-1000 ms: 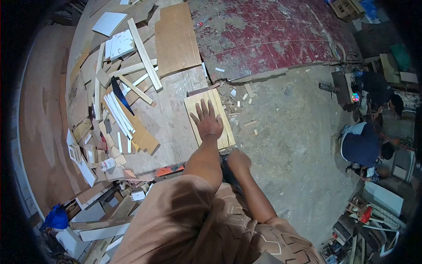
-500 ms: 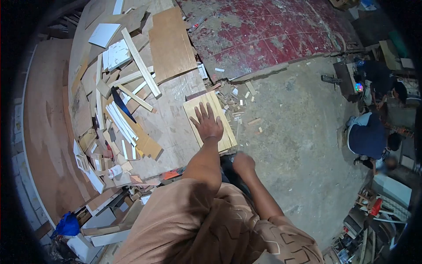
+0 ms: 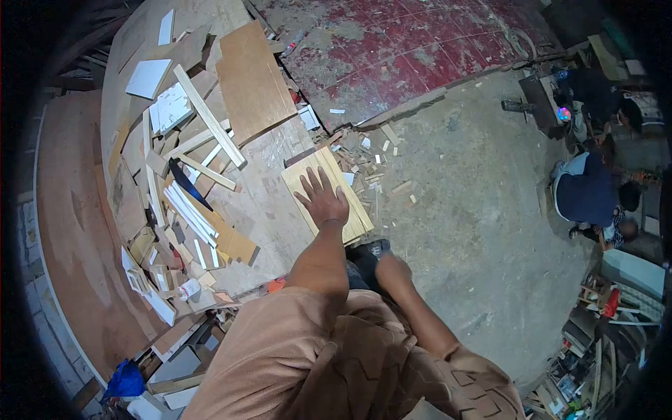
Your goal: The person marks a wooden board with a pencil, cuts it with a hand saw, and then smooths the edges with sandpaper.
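Observation:
My left hand [image 3: 325,204] lies palm down on a pale wooden board [image 3: 355,210], its fingers spread. The board rests at the right edge of the worktable [image 3: 269,178], with a darker strip showing along its far end. Closer to my body, my right hand [image 3: 393,271] is closed beside a dark item [image 3: 365,257] below the board's near end. Whatever this hand holds, if anything, is hidden.
Wood strips [image 3: 210,115], white strips [image 3: 190,213] and a brown plywood sheet [image 3: 253,80] lie on the table's left and far side. Small offcuts [image 3: 364,164] litter the floor. Two people [image 3: 586,189] crouch at the right.
The view has shifted a little, so the table and board appear further left. My left hand stays flat on the board. My right hand sits slightly lower, and more of the dark item shows.

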Action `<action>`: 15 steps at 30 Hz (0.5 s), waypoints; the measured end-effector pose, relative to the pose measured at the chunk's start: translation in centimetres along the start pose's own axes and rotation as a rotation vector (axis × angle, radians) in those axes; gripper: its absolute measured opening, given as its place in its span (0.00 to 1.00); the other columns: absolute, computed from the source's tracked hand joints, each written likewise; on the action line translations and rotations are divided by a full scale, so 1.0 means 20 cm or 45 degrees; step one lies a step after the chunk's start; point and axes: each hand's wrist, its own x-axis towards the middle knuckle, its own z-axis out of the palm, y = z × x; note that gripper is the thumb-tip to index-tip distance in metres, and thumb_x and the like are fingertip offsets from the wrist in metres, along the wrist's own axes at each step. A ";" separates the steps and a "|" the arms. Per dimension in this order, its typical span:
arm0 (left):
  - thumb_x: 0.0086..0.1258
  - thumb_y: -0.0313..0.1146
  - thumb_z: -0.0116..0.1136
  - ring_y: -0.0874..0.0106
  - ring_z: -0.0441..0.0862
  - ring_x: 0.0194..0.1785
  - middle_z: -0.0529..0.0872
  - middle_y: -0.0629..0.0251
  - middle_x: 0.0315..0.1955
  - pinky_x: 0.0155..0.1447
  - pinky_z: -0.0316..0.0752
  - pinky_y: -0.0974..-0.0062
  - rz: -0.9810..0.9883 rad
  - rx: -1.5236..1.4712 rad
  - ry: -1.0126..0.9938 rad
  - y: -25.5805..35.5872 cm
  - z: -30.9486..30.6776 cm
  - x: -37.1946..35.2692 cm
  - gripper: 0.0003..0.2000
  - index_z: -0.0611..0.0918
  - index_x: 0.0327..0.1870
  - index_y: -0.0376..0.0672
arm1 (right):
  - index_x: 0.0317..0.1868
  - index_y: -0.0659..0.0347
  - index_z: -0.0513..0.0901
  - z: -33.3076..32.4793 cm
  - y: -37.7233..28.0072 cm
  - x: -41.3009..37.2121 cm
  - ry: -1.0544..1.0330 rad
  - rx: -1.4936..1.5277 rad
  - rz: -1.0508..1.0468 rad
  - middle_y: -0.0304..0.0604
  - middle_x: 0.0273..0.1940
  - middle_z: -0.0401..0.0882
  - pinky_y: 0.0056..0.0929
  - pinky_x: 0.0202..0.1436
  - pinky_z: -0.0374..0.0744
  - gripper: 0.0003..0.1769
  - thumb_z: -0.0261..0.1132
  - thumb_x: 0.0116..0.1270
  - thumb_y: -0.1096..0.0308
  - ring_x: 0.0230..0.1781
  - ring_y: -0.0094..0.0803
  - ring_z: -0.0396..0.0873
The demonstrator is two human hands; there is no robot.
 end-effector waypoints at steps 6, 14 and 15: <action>0.71 0.47 0.47 0.53 0.37 0.81 0.43 0.58 0.80 0.78 0.33 0.40 -0.008 -0.019 -0.007 0.01 -0.02 0.00 0.37 0.51 0.79 0.48 | 0.40 0.65 0.83 0.16 -0.09 0.32 0.089 -0.029 0.001 0.63 0.42 0.84 0.51 0.48 0.82 0.12 0.55 0.65 0.70 0.46 0.57 0.84; 0.71 0.47 0.47 0.54 0.37 0.81 0.42 0.59 0.80 0.78 0.32 0.41 0.009 -0.064 0.021 0.00 0.00 -0.01 0.37 0.51 0.79 0.48 | 0.43 0.69 0.80 -0.07 -0.02 -0.10 -0.122 -0.127 -0.122 0.61 0.42 0.84 0.52 0.47 0.81 0.13 0.55 0.65 0.70 0.42 0.58 0.84; 0.71 0.47 0.47 0.53 0.37 0.81 0.42 0.58 0.80 0.78 0.32 0.41 0.005 -0.065 0.017 0.00 0.00 -0.01 0.37 0.51 0.79 0.48 | 0.43 0.70 0.80 -0.03 -0.05 0.05 -0.093 -0.122 -0.156 0.62 0.40 0.84 0.53 0.46 0.81 0.13 0.54 0.65 0.71 0.42 0.60 0.84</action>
